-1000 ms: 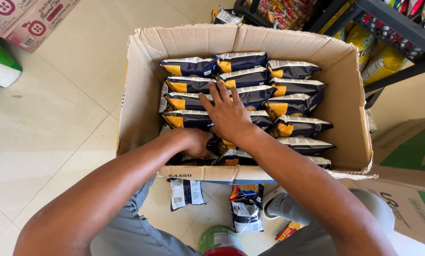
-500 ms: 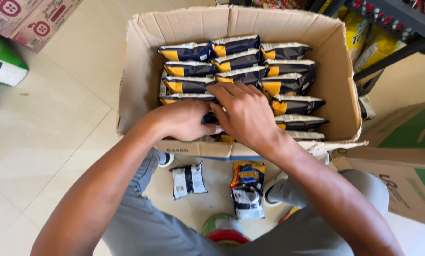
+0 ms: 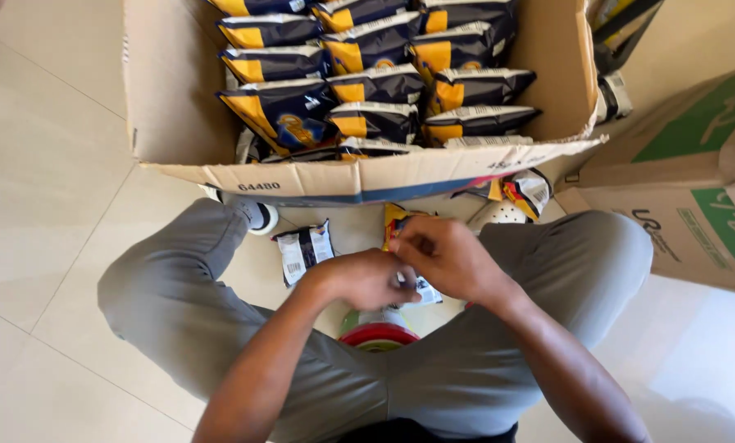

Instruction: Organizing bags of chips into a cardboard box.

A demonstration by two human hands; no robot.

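Head view: the left hand (image 3: pixel 359 277) and right hand (image 3: pixel 443 258) meet above the lap, fingers pinched together on a small dark snack packet (image 3: pixel 423 289) (mostly hidden beneath them). Another packet (image 3: pixel 303 250) lies on the floor (image 3: pixel 47 205) just beside. The cardboard box (image 3: pixel 359 176) ahead looks nearly full of upright packets, so most remain untouched.

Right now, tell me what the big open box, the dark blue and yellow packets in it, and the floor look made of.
Open box: brown corrugated cardboard, matte, with a frayed flap edge. Snack packets: apparently thin plastic film, glossy, crinkled, with crimped seams. Floor: pale tiles, probably ceramic, smooth, slightly shiny, with grout lines.
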